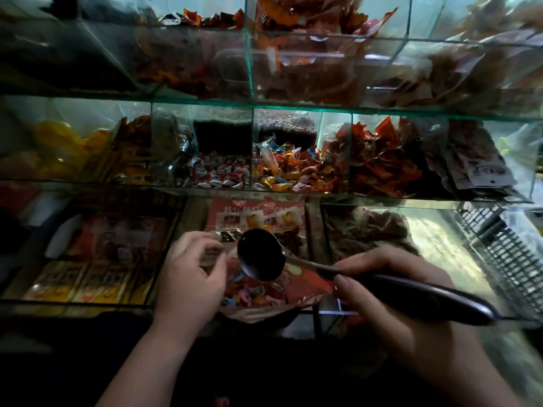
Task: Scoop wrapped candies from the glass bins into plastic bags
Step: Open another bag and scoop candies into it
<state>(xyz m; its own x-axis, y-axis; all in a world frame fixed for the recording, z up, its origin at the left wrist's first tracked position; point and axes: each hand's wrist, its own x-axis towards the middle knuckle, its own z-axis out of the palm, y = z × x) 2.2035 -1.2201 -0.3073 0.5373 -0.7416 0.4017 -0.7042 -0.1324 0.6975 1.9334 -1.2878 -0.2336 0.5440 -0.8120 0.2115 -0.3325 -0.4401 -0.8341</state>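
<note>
My right hand (390, 292) grips the dark handle of a metal ladle (260, 254), whose bowl hangs over the open mouth of a plastic bag (305, 284). Colourful wrapped candies (252, 292) lie inside the bag. My left hand (191, 277) pinches the bag's rim at the left, holding it open. The ladle bowl looks dark; I cannot tell whether it holds anything. On the middle shelf, one glass bin holds red-and-white wrapped candies (220, 171) and the one to its right holds mixed orange and blue candies (282, 168).
Glass shelves in three tiers stand in front of me, with glass dividers (252, 148) between bins of red and brown snack packets. Printed snack packs (97, 259) fill the lower left bin. A dark plastic basket (505, 248) sits at the lower right.
</note>
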